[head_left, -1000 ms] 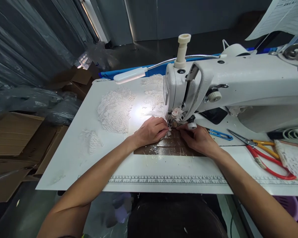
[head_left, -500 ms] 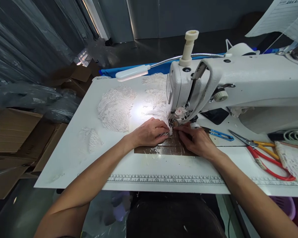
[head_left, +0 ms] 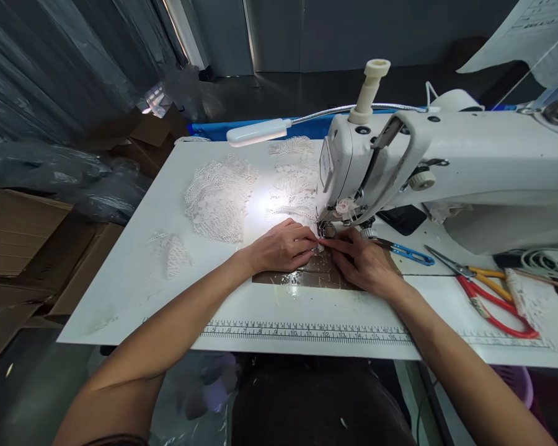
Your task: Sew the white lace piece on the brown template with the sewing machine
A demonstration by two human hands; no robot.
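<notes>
Both hands meet at the needle of the white sewing machine (head_left: pixel 428 167), near the middle of the white surface (head_left: pixel 134 291). The left hand (head_left: pixel 281 248) lies flat, fingers together, pressing a small piece of white lace (head_left: pixel 317 246) down on the brown plate (head_left: pixel 307 277). The right hand (head_left: pixel 365 263) pinches the same lace with its fingertips just under the presser foot. More lace pieces (head_left: pixel 218 198) lie toward the far left edge under the lamp (head_left: pixel 255 132). Blue snips (head_left: pixel 407 252) and red-handled scissors (head_left: pixel 493 297) rest toward the right edge.
</notes>
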